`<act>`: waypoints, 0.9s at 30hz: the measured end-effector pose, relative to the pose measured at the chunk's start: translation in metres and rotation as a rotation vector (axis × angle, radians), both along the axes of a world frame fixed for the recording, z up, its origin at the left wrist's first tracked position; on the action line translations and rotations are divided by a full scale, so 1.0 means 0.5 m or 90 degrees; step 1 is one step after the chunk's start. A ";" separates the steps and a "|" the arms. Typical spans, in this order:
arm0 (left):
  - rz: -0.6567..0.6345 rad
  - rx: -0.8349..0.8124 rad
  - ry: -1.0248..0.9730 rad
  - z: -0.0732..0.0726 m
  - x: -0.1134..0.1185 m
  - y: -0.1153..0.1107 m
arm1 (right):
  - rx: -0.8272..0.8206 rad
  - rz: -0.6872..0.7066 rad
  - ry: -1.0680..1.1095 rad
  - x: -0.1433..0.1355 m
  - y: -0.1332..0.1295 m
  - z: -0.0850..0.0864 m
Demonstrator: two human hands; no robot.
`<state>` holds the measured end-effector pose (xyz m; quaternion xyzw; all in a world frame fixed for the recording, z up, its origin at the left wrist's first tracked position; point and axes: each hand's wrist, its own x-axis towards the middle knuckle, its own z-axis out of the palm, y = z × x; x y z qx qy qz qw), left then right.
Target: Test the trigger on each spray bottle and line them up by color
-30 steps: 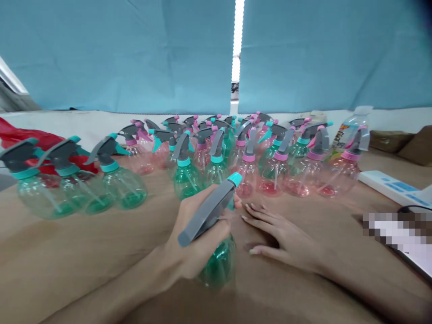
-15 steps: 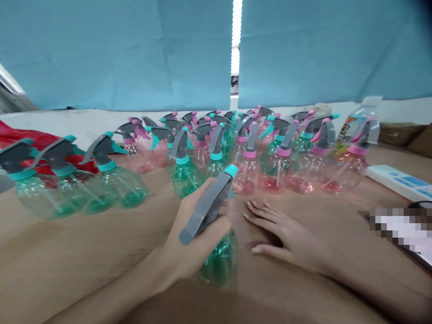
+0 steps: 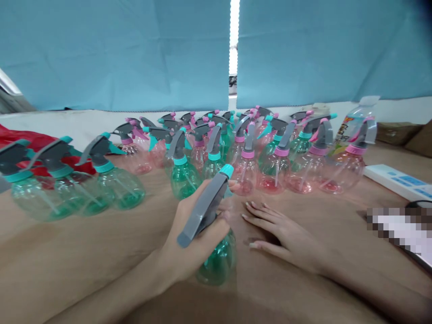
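Observation:
My left hand [image 3: 192,238] is wrapped round the neck of a green spray bottle [image 3: 218,263] with a grey trigger head and teal nozzle, which stands at the front centre. To its right, my right hand [image 3: 280,231] lies on the brown table [image 3: 135,256] with its fingers spread, holding nothing. Beyond both hands stand several spray bottles: a green one [image 3: 184,177] just behind my left hand, and pink ones, among them one [image 3: 245,173] past my right fingertips. At the left is a group of green spray bottles [image 3: 123,186].
A red bag [image 3: 43,139] lies behind the left group. Toward the right stand a labelled clear bottle [image 3: 361,112], a white and blue power strip [image 3: 398,180] and a partly blurred phone [image 3: 401,229]. A blue cloth [image 3: 118,54] hangs at the back.
The whole view has shifted very slightly, so things appear a little further left. Both hands keep the same pose, and the left still grips the bottle.

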<state>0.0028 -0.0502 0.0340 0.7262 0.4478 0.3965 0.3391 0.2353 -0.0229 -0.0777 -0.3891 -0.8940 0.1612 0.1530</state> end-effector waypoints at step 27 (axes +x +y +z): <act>0.038 0.043 0.040 -0.003 0.002 -0.001 | -0.002 0.001 -0.002 0.000 0.000 0.002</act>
